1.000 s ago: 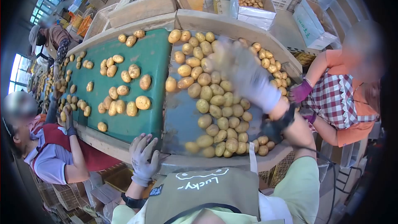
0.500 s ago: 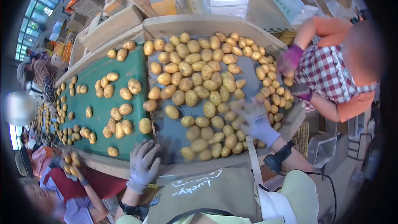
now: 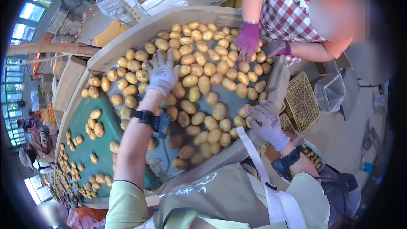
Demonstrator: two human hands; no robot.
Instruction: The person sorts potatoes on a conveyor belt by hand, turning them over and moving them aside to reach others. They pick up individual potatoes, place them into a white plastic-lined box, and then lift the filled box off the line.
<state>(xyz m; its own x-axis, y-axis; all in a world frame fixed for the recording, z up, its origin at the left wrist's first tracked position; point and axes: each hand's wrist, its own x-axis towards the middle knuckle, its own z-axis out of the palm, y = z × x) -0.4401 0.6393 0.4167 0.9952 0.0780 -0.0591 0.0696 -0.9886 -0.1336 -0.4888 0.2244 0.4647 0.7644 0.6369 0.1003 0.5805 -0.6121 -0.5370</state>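
Many yellow potatoes (image 3: 204, 84) lie spread over a grey sorting table (image 3: 157, 157) with a raised wooden rim (image 3: 123, 32). My left hand (image 3: 163, 74), in a pale glove, reaches across to the far side of the potatoes. Its fingers are spread on or just above them, holding nothing. My right hand (image 3: 267, 124), gloved too, is over the right-hand rim with its fingers stretched toward the nearest potatoes. No potato shows in it. Dark bands with small devices sit on both my wrists.
A green conveyor belt (image 3: 115, 118) with scattered potatoes joins the table on the left. Across the table, a co-worker's purple-gloved hand (image 3: 248, 38) touches potatoes. Yellow crates (image 3: 303, 101) stand beyond the right rim. A white box (image 3: 165, 0) of potatoes stands behind.
My view has turned, and the co-worker appears higher up. My left hand has moved from the near rim out over the potatoes. My right hand has shifted from the potatoes to the right-hand rim.
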